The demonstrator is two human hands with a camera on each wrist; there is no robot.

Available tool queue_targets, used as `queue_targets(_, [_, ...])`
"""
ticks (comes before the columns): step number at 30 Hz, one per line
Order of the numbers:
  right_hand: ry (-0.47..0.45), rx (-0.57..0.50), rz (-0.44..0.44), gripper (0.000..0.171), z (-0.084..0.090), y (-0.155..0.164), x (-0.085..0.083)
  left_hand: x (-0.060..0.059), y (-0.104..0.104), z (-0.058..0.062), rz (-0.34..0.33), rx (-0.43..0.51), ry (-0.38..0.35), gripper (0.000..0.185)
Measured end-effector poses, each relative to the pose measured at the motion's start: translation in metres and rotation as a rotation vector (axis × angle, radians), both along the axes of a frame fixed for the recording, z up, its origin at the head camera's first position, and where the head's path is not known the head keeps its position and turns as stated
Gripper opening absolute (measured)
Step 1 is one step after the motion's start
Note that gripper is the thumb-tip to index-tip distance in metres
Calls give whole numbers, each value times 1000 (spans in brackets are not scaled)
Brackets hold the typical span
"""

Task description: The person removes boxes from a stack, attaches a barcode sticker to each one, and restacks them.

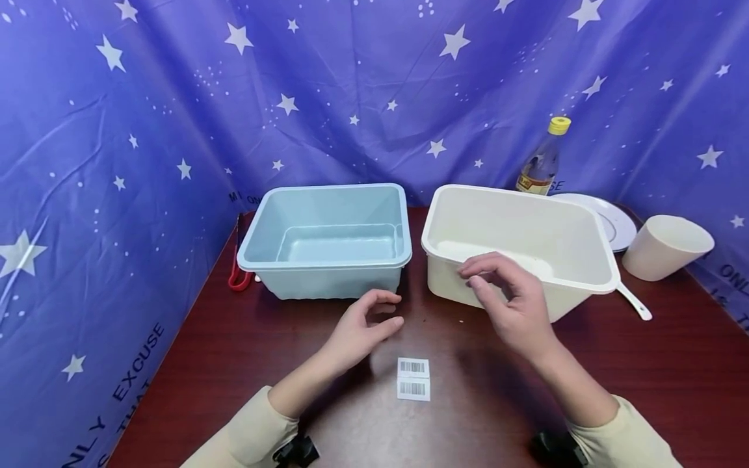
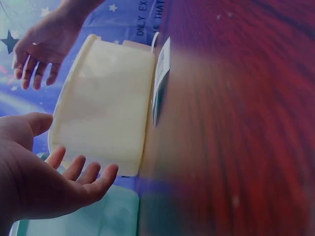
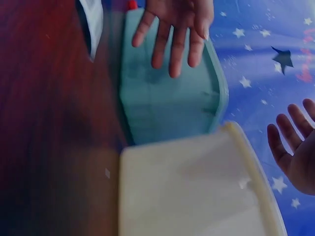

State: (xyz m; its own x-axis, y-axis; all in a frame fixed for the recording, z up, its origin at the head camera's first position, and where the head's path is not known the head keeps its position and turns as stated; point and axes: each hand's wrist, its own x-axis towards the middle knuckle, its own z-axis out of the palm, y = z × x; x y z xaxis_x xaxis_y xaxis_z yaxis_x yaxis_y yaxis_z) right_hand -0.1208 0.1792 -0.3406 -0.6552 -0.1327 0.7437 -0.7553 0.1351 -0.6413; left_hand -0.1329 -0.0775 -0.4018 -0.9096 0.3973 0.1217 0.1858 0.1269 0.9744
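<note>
Watching the cream bin (image 1: 453, 283) sitting just below and beyond the right hand (image 1: 513, 307), fingers loosely curving, gripping nothing, hovering clear of the rim. Spotting the blue bin (image 1: 328, 284) resting to its left, just beyond the left hand (image 1: 364, 325), fingers bending softly away from the thumb, holding nothing. Seeing barcode labels (image 1: 413, 379) lying nearer on the table (image 1: 234, 377), then catching a yellow-capped bottle (image 1: 538, 166) standing behind.

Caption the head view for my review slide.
Empty left hand and right hand hover near a blue bin and a cream bin on a reddish-brown table.
</note>
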Motion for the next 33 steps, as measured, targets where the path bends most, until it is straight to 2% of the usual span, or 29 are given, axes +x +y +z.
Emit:
queue_targets(4, [-151, 180, -24, 18, -9, -10, -1, -2, -3, -4, -57, -42, -48, 28])
queue_targets(6, [-272, 292, -11, 12, -13, -13, -1, -2, -2, -5, -92, -81, -65, 26])
queue_targets(9, [-488, 415, 68, 5, -17, -15, -1, -2, 0, -7, -129, -163, -62, 22])
queue_targets(14, [-804, 510, 208, 12, -22, -17, -2, 0, 2, -6, -150, -288, -48, 17])
queue_targets(18, [-989, 583, 248, 13, -25, -18, 2, 2, -1, -3, -146, -382, -74, 15])
queue_targets(21, [-1063, 637, 240, 10, -27, -20, 7, 5, -3, -1, -152, -409, -127, 12])
queue_targets(25, [-1101, 677, 233, 7, -30, -23, 10, 9, -2, 0, -182, -414, -206, 11])
queue_targets(30, [-1163, 651, 268, 9, -35, -27, 11, 13, 1, -1, -208, -410, -255, 13])
queue_targets(33, [-1166, 623, 283, 14, -37, -28, 11, 14, 4, -1, -206, -380, -290, 17])
